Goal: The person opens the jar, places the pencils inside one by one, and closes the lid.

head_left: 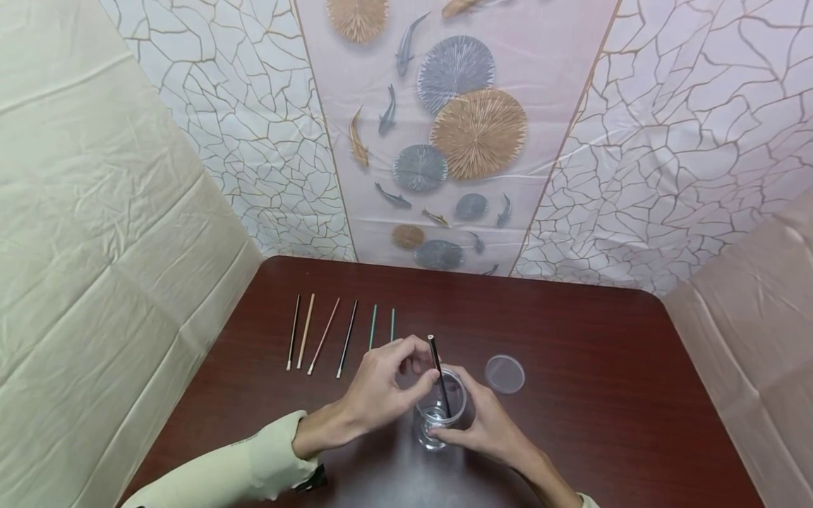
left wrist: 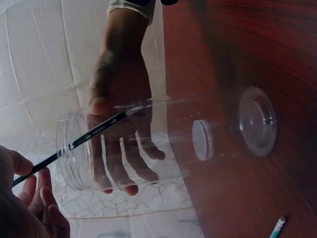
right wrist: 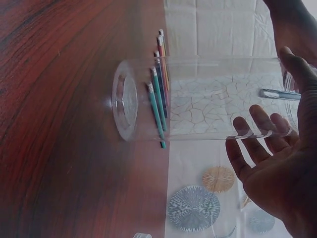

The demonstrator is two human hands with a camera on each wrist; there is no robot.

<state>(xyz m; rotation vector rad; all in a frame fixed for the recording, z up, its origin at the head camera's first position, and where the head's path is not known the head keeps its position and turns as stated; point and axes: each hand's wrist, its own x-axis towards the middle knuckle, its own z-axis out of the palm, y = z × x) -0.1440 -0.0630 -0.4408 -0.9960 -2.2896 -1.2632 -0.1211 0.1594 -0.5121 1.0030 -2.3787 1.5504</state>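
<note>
Worktop (head_left: 591,437) lies beneath a clear jar (right wrist: 203,99), its base apparently resting there, though glare blurs the contact. The right hand (head_left: 488,422) grips the jar near its rim; the left hand (head_left: 386,381) pinches a black pencil (head_left: 440,377) slanting into its mouth. A loosened right grip could let the jar topple.

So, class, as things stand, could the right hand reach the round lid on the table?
Probably not without letting go: the right hand grips the clear jar, though nothing visible blocks the nearby round lid.
</note>
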